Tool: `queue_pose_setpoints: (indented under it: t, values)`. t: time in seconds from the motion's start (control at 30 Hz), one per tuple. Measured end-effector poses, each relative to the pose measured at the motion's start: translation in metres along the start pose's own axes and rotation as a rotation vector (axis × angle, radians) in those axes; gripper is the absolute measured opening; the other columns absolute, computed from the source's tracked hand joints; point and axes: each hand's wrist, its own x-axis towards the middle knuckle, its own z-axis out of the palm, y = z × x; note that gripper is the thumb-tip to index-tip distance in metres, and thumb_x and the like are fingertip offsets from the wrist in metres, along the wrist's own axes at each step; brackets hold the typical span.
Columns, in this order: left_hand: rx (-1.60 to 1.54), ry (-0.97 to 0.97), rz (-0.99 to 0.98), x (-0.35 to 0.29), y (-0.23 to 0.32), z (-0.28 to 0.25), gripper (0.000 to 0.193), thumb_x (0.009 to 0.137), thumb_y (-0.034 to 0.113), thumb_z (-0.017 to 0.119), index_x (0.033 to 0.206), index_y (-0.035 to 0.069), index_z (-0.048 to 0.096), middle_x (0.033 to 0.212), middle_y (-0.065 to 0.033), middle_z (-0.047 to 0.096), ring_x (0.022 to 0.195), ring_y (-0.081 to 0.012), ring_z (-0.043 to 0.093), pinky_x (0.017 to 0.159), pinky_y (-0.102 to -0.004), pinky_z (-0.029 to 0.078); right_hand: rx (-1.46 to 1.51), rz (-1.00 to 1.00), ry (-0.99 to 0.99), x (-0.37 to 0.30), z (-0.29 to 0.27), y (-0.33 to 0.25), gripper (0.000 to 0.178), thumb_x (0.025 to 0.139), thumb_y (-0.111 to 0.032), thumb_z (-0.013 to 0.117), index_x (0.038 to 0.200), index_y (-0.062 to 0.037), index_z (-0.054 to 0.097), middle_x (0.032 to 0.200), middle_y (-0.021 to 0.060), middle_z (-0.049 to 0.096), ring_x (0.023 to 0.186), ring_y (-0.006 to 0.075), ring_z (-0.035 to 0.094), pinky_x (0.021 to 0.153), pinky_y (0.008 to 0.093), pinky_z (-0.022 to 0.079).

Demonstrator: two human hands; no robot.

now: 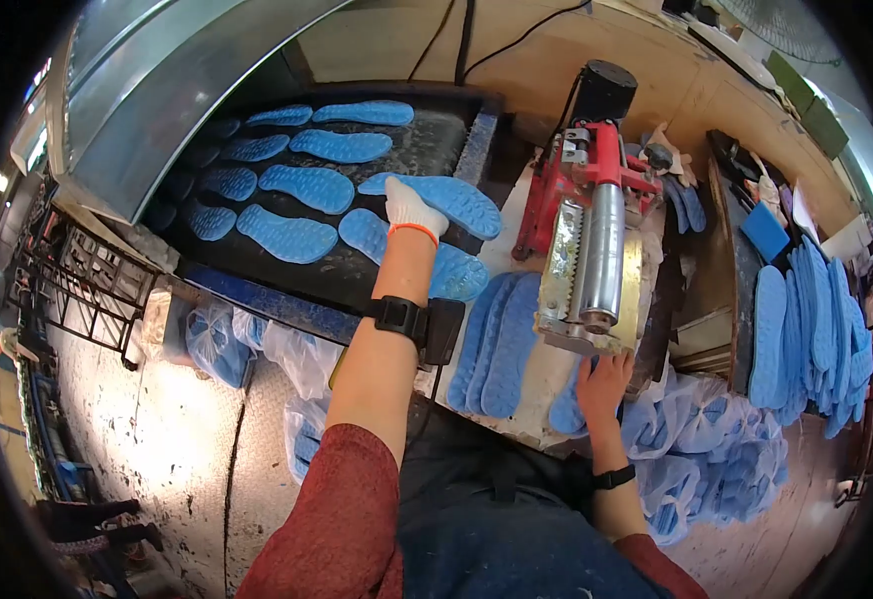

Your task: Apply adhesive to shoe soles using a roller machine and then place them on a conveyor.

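Note:
In my left hand (414,210), which wears a white glove, is a blue textured insole (468,208); the fingers are closed on its near end, over a dark conveyor belt (432,150). Below it another blue insole (456,272) lies across the belt's edge, partly covered by my wrist. My bare right hand (606,387) is at the front of a red roller machine (601,255), closed on the edge of a blue insole (565,409); the machine hides some fingertips. Between my hands, several blue insoles (501,344) lie overlapped on the worktable.
Rows of blue insoles (307,188) lie on the belt, running under a metal hood (197,70) at the left. A pile of blue insoles (816,329) stands on the right-hand shelf. Clear bags of insoles (706,449) sit below it, and more plastic bags (219,344) hang beneath the conveyor.

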Motion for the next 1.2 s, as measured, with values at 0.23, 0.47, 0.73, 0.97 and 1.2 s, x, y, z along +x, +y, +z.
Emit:
queue_pose_setpoints:
  t: [0.23,0.47,0.73,0.97,1.2]
  values:
    - [-0.635,0.137,0.512,0.055,-0.080,-0.052,0.058,0.085,0.025,0.056,0.131,0.002,0.028,0.128,-0.0193,0.046,0.118,-0.0283,0.046,0.096,-0.0425,0.038,0.317,0.097,0.048,0.011,-0.007,-0.026,0.068,0.073,-0.016,0.066,0.131,0.0032,0.036,0.122,0.0284,0.044,0.111,0.0434,0.045,0.095,0.0475,0.036]
    - [-1.180,-0.304,0.378,-0.113,-0.049,-0.053,0.049,0.098,0.028,0.036,0.137,-0.001,0.026,0.134,-0.0278,0.033,0.123,-0.0391,0.039,0.101,-0.0471,0.036,1.276,0.727,-0.039,0.033,-0.052,0.023,0.043,0.079,-0.008,0.063,0.119,0.0032,0.052,0.105,0.0119,0.059,0.091,0.0165,0.054,0.082,0.0286,0.043]
    - [-1.087,-0.704,0.689,-0.176,0.012,-0.006,0.062,0.096,0.043,0.036,0.142,0.004,0.021,0.146,-0.0194,0.024,0.134,-0.0330,0.026,0.112,-0.0431,0.018,0.275,-0.321,0.286,0.126,-0.142,-0.022,0.044,0.074,0.007,0.061,0.115,-0.0088,0.061,0.092,0.0094,0.054,0.086,0.0249,0.054,0.075,0.0315,0.044]
    - [-0.538,-0.516,0.974,-0.141,0.023,0.029,0.052,0.096,0.030,0.034,0.139,0.000,0.027,0.138,-0.0209,0.035,0.123,-0.0261,0.040,0.102,-0.0365,0.030,0.803,-0.060,0.267,0.087,-0.143,-0.035,0.028,0.084,-0.001,0.059,0.112,-0.0034,0.058,0.096,0.0081,0.059,0.084,0.0162,0.057,0.074,0.0268,0.046]
    - [-0.406,-0.496,0.893,-0.110,-0.035,0.037,0.053,0.098,0.035,0.032,0.138,0.001,0.029,0.138,-0.0181,0.035,0.127,-0.0234,0.036,0.106,-0.0330,0.025,1.066,0.513,0.012,0.016,-0.072,0.014,0.019,0.096,-0.016,0.046,0.108,-0.0042,0.055,0.083,0.0025,0.059,0.070,0.0067,0.050,0.063,0.0209,0.042]
